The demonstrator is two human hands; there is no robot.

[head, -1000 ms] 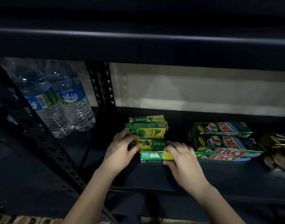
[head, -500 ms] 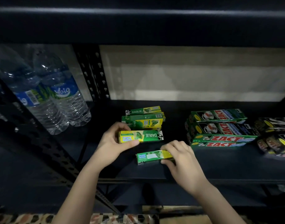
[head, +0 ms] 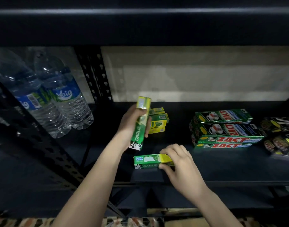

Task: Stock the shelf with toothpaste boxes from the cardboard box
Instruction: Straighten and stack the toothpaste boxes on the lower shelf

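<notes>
My left hand [head: 132, 123] grips a green and yellow Darlie toothpaste box [head: 139, 128], lifted off the dark shelf [head: 222, 167] and stood almost on end. Behind it a small stack of Darlie boxes [head: 158, 122] lies on the shelf, partly hidden by the raised box. My right hand [head: 176, 161] pinches the yellow right end of another Darlie box [head: 147, 161], which lies flat near the shelf's front edge. The cardboard box is not in view.
Two Vaio water bottles [head: 58, 102] lean at the left behind a slanted perforated metal upright [head: 47, 145]. A stack of green Zact toothpaste boxes [head: 225, 128] sits at the right, with darker boxes [head: 281, 138] at the far right. An upper shelf beam [head: 140, 23] hangs overhead.
My left hand has lifted its Darlie box from lying level above the shelf and turned it nearly upright. My right hand has stayed on the flat box at the front.
</notes>
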